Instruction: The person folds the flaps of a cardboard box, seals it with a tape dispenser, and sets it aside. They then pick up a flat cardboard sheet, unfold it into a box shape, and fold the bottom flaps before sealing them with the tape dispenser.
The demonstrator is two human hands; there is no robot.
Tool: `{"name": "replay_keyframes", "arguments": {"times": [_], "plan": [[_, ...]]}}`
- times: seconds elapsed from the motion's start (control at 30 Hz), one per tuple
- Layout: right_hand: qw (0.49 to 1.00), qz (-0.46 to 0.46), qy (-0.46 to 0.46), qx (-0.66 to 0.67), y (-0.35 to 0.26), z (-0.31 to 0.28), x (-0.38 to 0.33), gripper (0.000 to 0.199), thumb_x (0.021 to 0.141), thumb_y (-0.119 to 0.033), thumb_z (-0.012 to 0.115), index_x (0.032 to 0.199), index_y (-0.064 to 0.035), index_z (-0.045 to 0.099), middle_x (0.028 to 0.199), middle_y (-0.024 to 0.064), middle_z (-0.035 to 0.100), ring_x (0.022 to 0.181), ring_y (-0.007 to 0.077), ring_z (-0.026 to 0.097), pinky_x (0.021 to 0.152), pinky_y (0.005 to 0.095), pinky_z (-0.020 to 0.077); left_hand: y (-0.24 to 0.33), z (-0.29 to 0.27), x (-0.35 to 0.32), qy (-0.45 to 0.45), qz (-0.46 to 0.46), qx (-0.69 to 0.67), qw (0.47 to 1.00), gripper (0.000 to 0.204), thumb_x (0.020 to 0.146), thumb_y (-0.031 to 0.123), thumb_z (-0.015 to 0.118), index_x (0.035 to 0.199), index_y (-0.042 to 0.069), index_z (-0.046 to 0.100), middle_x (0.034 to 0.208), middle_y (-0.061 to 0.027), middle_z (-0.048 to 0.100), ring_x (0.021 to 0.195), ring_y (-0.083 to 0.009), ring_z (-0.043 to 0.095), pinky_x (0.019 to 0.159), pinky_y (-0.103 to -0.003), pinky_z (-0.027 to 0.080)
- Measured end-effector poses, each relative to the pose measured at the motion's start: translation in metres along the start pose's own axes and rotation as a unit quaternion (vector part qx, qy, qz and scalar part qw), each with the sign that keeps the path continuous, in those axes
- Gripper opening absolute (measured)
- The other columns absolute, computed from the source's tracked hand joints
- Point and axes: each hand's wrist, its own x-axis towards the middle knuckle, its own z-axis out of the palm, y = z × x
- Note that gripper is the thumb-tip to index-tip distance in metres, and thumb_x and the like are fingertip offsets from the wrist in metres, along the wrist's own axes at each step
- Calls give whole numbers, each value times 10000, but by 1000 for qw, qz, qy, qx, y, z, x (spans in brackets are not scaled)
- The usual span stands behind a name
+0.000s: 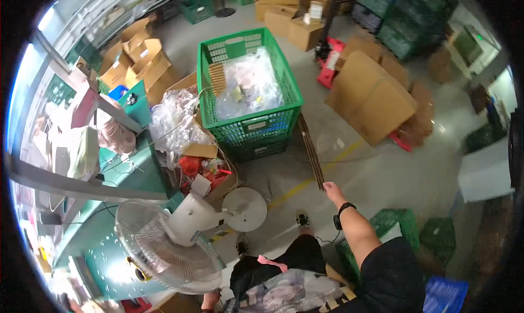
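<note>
My right hand [333, 192], at the end of an outstretched arm with a black wristband, is closed on the near end of a flat cardboard piece [311, 152]. That piece shows edge-on as a long, thin brown strip reaching away to the side of a green crate [256, 122]. Clear plastic bags [254, 84] and corrugated cardboard [217, 79] lie inside the crate, which stands on another green crate. Down at the lower edge, my left hand [211, 299] is beside the wire cage of a white fan [164, 247]; its fingers are mostly hidden.
The fan's round base [245, 209] stands close to my feet. An open carton [218, 190] of bags and scraps sits left of the crates, next to a green workbench [142, 168]. To the right, large cardboard [371, 94] rests on a red pallet truck [330, 64]; green crates [390, 225] lie nearer.
</note>
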Motion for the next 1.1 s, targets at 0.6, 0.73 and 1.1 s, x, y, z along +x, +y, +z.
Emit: {"name": "replay_keyframes", "arguments": {"times": [0.6, 0.73, 1.1], "plan": [[982, -32, -133, 130, -26, -60, 172, 694, 994, -503, 468, 1499, -55, 309, 1422, 163, 473, 1287, 315, 465, 1025, 402, 401, 321, -19, -38, 19, -362, -673, 645, 403, 1013, 263, 490, 1357, 57, 530, 1242, -105, 625, 1051, -231, 615, 738, -361, 513], [996, -48, -68, -37, -36, -91, 158, 619, 1001, -435, 480, 1453, -24, 379, 1314, 214, 557, 1190, 370, 539, 953, 432, 453, 359, -58, -18, 54, -406, -608, 680, 281, 976, 273, 532, 1095, 42, 642, 858, -63, 697, 761, -195, 660, 648, -328, 501], [944, -200, -25, -261, 11, -178, 245, 405, 986, -232, 515, 1270, 55, 527, 1073, 256, 654, 953, 448, 605, 832, 508, 500, 371, -31, -19, 106, -360, -573, 729, 282, 947, 276, 568, 996, 19, 672, 794, -97, 711, 724, -186, 677, 649, -324, 520]]}}
